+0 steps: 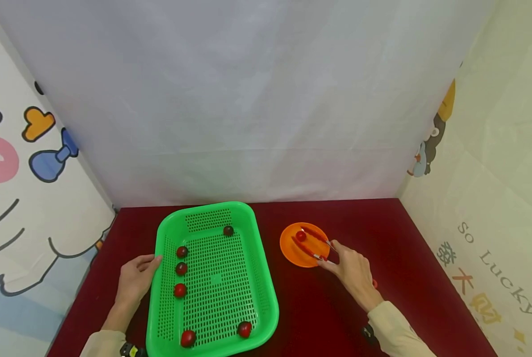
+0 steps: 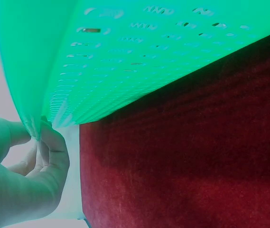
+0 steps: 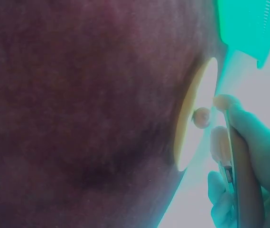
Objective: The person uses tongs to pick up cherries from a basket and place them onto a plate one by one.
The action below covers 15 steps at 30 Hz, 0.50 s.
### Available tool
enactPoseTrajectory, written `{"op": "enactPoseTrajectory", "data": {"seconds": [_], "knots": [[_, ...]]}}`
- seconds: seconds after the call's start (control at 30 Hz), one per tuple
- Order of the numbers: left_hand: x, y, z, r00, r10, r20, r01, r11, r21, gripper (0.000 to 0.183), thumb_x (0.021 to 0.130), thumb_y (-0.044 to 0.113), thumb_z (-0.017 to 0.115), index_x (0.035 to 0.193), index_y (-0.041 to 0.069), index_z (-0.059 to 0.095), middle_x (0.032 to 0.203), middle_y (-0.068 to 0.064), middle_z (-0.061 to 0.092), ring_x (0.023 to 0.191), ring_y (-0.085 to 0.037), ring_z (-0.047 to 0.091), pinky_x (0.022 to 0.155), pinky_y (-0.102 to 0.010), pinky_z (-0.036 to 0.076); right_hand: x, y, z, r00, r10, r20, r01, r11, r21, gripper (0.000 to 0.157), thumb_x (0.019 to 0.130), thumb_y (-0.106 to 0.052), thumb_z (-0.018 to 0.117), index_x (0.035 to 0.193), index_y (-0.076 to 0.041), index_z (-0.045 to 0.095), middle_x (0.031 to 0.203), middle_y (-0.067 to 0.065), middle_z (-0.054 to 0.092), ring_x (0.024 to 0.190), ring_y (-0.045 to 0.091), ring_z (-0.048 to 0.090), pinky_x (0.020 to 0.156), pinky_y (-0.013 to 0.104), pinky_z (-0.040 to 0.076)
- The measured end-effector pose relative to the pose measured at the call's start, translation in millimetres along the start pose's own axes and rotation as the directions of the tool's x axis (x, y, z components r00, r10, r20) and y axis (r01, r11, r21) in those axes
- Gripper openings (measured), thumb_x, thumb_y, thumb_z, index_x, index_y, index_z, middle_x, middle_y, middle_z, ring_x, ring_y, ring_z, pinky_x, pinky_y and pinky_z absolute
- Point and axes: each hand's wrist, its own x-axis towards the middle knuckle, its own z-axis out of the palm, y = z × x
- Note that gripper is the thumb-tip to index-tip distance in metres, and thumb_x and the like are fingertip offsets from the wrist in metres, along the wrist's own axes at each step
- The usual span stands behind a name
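My left hand (image 1: 134, 280) pinches the left rim of a green perforated plastic basket (image 1: 268, 282), thumb on one side of the edge and fingers on the other. Several small dark-red round fruits, like cherry tomatoes (image 1: 180, 290), lie scattered on the basket's floor. With my right hand (image 1: 352, 265) I grip a pair of red-tipped tongs (image 1: 303, 248) between thumb and fingers. Their two arms stand spread over an orange plate (image 1: 288, 255). One red cherry tomato (image 1: 300, 236) is on the plate, between the tong tips. The right wrist view shows that tomato (image 3: 202, 118) near the plate's middle.
A dark red cloth (image 1: 337, 310) covers the table under the basket and plate. Pale cloth walls (image 1: 248, 99) enclose the back and both sides, the side ones printed with cartoons and lettering. The basket stands left of the plate, with a strip of red cloth between them.
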Motion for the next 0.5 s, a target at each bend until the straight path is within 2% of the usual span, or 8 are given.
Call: {"op": "enactPoseTrajectory", "data": {"seconds": [0.33, 0.5], "knots": [[-0.8, -1.6, 0.2, 1.000, -0.004, 0.002, 0.004, 1.000, -0.013, 0.057, 0.107, 0.035, 0.057, 0.139, -0.012, 0.052, 0.125, -0.033, 0.063, 0.076, -0.003, 0.061, 0.066, -0.020, 0.053, 5, -11, -10.2, 0.998, -0.048, -0.040, 0.049, 0.999, 0.023, 0.070, 0.075, -0.039, 0.094, 0.129, -0.002, 0.070, 0.113, 0.017, 0.075, 0.049, 0.009, 0.025, 0.041, 0.023, 0.030], [-0.4, -1.6, 0.3, 1.000, 0.000, 0.009, 0.000, 1.000, -0.018, 0.059, 0.107, 0.036, 0.057, 0.140, -0.013, 0.051, 0.125, -0.034, 0.062, 0.076, -0.003, 0.061, 0.066, -0.021, 0.053, 9, -18, -16.5, 0.991, -0.101, -0.082, 0.103, 0.994, 0.020, 0.065, 0.072, -0.038, 0.096, 0.122, -0.003, 0.072, 0.104, 0.014, 0.077, 0.050, 0.008, 0.026, 0.042, 0.022, 0.029]]}}
